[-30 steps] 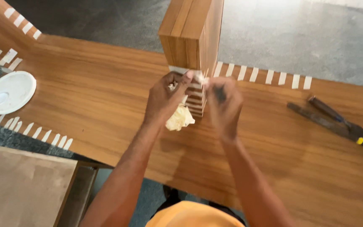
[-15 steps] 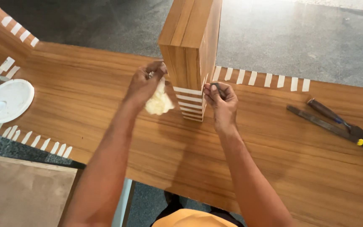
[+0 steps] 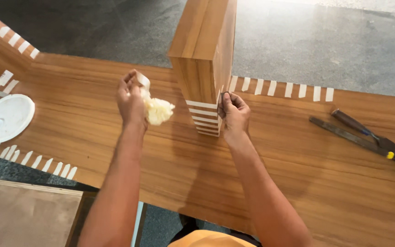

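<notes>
An upright wooden panel (image 3: 205,50) stands on a wood-grain board (image 3: 170,155), its near edge banded with strips of pale masking tape (image 3: 203,120). My left hand (image 3: 131,98) is lifted left of the panel, gripping a crumpled wad of pale tape (image 3: 159,111) and a strip that curls over my fingers. My right hand (image 3: 234,113) presses against the panel's right near corner at the tape strips, fingers curled shut; I cannot tell what it pinches.
A white round lid (image 3: 4,118) lies at the board's left edge. Tape strips (image 3: 280,88) line the board's far and near edges. A chisel (image 3: 371,137) and flat file lie at right. A plywood sheet (image 3: 24,215) sits below left.
My left hand has pulled away leftward from the panel's edge with the tape wad, peeling a strip off. My right hand has stayed at the panel's corner.
</notes>
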